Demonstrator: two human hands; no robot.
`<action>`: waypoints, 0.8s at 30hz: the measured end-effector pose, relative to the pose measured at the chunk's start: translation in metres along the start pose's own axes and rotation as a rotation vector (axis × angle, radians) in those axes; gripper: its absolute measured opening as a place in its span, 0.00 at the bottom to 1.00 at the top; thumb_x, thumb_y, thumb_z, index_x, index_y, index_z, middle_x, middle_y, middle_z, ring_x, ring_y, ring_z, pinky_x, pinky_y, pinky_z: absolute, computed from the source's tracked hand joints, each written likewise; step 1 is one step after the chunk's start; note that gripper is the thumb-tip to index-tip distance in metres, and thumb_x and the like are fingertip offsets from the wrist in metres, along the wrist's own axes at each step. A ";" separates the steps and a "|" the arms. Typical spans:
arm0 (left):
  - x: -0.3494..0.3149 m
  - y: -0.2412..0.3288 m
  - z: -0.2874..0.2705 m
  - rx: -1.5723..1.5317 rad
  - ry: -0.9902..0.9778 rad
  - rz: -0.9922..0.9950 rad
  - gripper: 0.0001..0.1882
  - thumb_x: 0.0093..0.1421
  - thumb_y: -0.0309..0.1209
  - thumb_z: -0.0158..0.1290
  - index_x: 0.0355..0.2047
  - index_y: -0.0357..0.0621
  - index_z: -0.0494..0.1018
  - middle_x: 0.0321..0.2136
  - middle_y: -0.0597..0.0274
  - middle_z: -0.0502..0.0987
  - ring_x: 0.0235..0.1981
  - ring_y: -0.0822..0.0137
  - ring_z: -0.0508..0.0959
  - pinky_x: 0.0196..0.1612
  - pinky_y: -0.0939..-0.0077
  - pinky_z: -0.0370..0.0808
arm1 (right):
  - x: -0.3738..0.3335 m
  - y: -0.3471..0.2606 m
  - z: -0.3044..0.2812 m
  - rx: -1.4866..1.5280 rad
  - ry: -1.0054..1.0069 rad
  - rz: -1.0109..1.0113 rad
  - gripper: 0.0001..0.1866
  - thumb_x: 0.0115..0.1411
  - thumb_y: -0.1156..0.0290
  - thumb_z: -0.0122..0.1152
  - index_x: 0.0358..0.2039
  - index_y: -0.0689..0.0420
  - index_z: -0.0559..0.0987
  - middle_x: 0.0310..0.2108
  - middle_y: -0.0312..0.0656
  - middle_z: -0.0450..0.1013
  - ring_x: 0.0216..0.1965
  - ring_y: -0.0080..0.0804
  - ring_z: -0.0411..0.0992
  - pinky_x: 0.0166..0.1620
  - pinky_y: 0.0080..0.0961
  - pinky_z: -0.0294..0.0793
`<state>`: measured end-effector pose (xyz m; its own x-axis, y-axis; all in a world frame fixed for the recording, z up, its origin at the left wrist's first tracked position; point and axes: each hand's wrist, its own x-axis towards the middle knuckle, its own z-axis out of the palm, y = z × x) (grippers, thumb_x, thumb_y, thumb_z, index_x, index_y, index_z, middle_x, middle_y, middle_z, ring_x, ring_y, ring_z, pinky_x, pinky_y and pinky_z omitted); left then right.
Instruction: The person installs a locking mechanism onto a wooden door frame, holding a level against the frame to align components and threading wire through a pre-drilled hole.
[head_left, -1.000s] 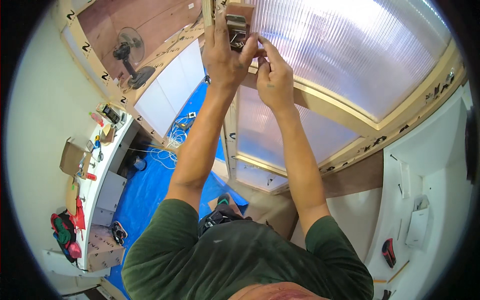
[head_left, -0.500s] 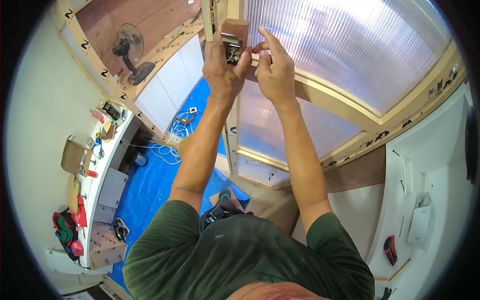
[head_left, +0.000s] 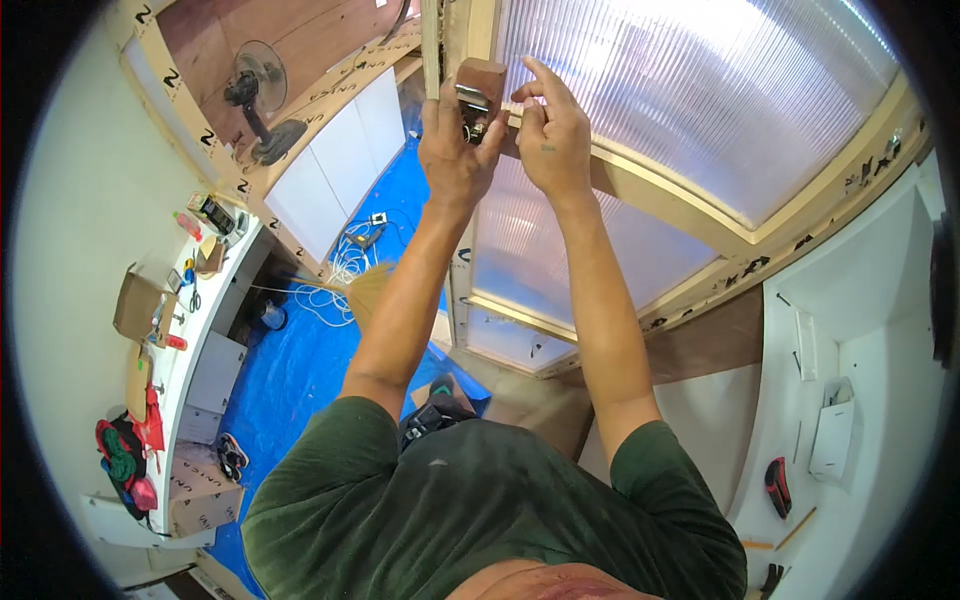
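Up ahead, my left hand (head_left: 456, 160) is wrapped round a small brown wooden hand plane (head_left: 481, 76). A shiny metal piece and pale curls show in the plane's opening, partly covered by my fingers and thumb. The plane is beside the upright edge of a pale wooden door frame (head_left: 483, 35); whether it touches the wood I cannot tell. Just right of it is my right hand (head_left: 556, 135), index finger stretched up and the other fingers partly bent. Nothing shows in that hand. Its fingertips are close to the plane's right side, in front of a ribbed translucent panel (head_left: 690, 90).
On the left, a white counter (head_left: 205, 320) carries a cardboard box (head_left: 143, 305), scissors and bottles. Blue sheeting (head_left: 290, 370) covers the floor, with a coiled white cable (head_left: 350, 270) on it. A fan (head_left: 260, 100) stands beyond. At right, a red-black cutter (head_left: 777, 487) lies on a white surface.
Both hands and the plane appear slightly lower and farther right in the view. The surroundings have shifted a little too. My left hand keeps its hold on the plane.
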<state>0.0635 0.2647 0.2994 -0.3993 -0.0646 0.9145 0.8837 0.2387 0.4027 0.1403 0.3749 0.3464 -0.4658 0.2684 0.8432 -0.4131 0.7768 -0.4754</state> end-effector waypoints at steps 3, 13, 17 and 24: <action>-0.007 -0.001 -0.002 -0.031 -0.004 0.008 0.45 0.54 0.35 0.74 0.69 0.40 0.67 0.41 0.47 0.75 0.36 0.47 0.82 0.36 0.57 0.81 | 0.001 -0.004 0.000 -0.012 0.005 0.002 0.29 0.66 0.84 0.52 0.66 0.54 0.77 0.42 0.46 0.82 0.41 0.38 0.83 0.45 0.35 0.82; -0.022 0.001 -0.017 -0.067 -0.094 -0.093 0.42 0.54 0.32 0.74 0.68 0.39 0.68 0.43 0.48 0.76 0.36 0.47 0.82 0.37 0.58 0.82 | -0.001 -0.010 -0.003 -0.037 -0.031 0.006 0.25 0.65 0.82 0.54 0.63 0.55 0.79 0.44 0.49 0.81 0.43 0.48 0.82 0.48 0.42 0.81; -0.065 0.009 -0.044 -0.136 -0.101 -0.023 0.42 0.54 0.31 0.74 0.67 0.39 0.70 0.42 0.48 0.77 0.37 0.50 0.82 0.36 0.60 0.80 | 0.000 -0.002 -0.001 -0.049 -0.001 -0.043 0.19 0.67 0.79 0.63 0.58 0.56 0.84 0.42 0.42 0.82 0.29 0.30 0.77 0.35 0.28 0.78; -0.195 -0.003 -0.108 -0.273 -0.509 -0.384 0.40 0.56 0.35 0.73 0.67 0.38 0.70 0.43 0.47 0.78 0.42 0.46 0.81 0.45 0.59 0.79 | 0.002 -0.012 0.027 -0.356 -0.019 -0.083 0.16 0.61 0.64 0.76 0.46 0.57 0.88 0.33 0.42 0.84 0.29 0.30 0.82 0.34 0.31 0.79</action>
<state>0.1648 0.1718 0.1238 -0.7020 0.3832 0.6003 0.6599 0.0331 0.7506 0.1238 0.3506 0.3468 -0.4578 0.1882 0.8689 -0.1532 0.9460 -0.2856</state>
